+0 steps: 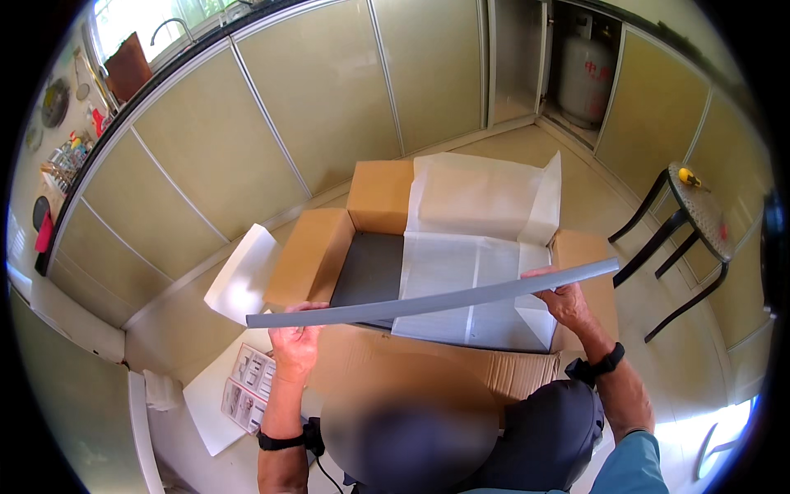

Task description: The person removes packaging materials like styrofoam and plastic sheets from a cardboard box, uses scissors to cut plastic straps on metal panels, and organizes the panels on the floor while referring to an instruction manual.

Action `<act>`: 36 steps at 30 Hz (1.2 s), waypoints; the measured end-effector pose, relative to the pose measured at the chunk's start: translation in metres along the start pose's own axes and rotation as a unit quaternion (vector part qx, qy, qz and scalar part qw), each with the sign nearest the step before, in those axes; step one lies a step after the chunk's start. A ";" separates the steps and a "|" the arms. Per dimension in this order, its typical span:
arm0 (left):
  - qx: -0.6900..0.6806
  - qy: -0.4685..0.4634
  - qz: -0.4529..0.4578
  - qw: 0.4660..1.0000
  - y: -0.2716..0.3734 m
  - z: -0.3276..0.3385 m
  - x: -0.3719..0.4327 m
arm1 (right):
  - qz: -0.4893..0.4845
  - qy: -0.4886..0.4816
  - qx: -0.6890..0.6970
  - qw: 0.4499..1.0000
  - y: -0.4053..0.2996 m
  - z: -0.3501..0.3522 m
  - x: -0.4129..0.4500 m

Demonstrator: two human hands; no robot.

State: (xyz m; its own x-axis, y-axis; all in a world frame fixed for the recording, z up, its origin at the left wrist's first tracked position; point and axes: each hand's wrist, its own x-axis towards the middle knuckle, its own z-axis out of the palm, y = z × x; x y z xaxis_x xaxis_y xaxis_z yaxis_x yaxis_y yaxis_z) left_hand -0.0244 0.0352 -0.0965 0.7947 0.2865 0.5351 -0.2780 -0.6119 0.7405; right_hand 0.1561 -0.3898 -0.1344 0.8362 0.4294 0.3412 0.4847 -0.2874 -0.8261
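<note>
A long grey panel (432, 302), seen edge-on, is held up across my view over a cardboard box. My left hand (295, 343) grips it near its left end, and my right hand (560, 299) grips it towards the right end, which sits higher in the picture. Below lies the open cardboard box (315, 253) with its flaps folded out. Inside it a dark grey flat panel (373, 268) shows at the left. White foam sheet (453, 262) covers the box's right part and drapes over the far flap.
An open printed booklet (250, 386) lies on a white board (207, 395) at left. A white foam piece (244, 278) leans by the box. At right, a stool (697, 210) bears a yellow-handled tool (688, 178). Cabinets (315, 80) and a gas cylinder (583, 83) stand beyond.
</note>
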 end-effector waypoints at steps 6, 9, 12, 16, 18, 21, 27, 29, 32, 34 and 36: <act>0.007 0.023 0.020 1.000 -0.006 0.000 -0.007 | 0.030 -0.011 0.013 0.999 -0.003 0.007 -0.002; -0.012 0.026 -0.001 1.000 -0.004 0.001 -0.006 | 0.027 -0.018 0.015 0.999 0.000 0.008 -0.001; 0.009 0.022 -0.010 1.000 -0.017 -0.003 -0.010 | 0.037 -0.036 -0.014 0.999 -0.010 0.007 0.001; 0.023 0.032 0.001 0.999 -0.024 -0.005 -0.011 | 0.022 -0.050 -0.024 0.998 -0.004 0.009 0.002; -0.037 0.042 -0.040 0.998 -0.028 -0.005 -0.013 | 0.075 -0.077 -0.050 0.993 -0.021 0.006 0.005; -0.091 0.050 -0.070 0.992 -0.017 -0.001 -0.007 | 0.091 -0.081 -0.039 0.992 -0.023 0.009 0.004; -0.121 0.027 -0.094 0.988 -0.029 -0.005 -0.012 | 0.087 -0.076 -0.050 0.992 -0.013 0.010 0.003; -0.131 0.029 -0.101 0.986 -0.031 -0.003 -0.014 | 0.092 -0.076 -0.058 0.991 -0.005 0.012 0.002; -0.119 0.026 -0.115 0.986 -0.031 -0.005 -0.013 | 0.077 -0.071 -0.050 0.993 -0.002 0.014 0.003; -0.097 0.020 -0.121 0.988 -0.032 -0.005 -0.012 | 0.075 -0.071 -0.047 0.994 -0.004 0.014 0.005; -0.119 0.022 -0.122 0.985 -0.031 -0.005 -0.011 | 0.075 -0.071 -0.053 0.993 -0.002 0.015 0.005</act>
State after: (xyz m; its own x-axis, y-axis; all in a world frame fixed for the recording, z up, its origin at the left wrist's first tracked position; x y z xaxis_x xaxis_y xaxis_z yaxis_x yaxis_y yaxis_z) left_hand -0.0271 0.0546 -0.1239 0.8305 0.4389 0.3429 -0.2050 -0.3316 0.9209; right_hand 0.1561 -0.3746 -0.1378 0.8598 0.4896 0.1453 0.3886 -0.4424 -0.8082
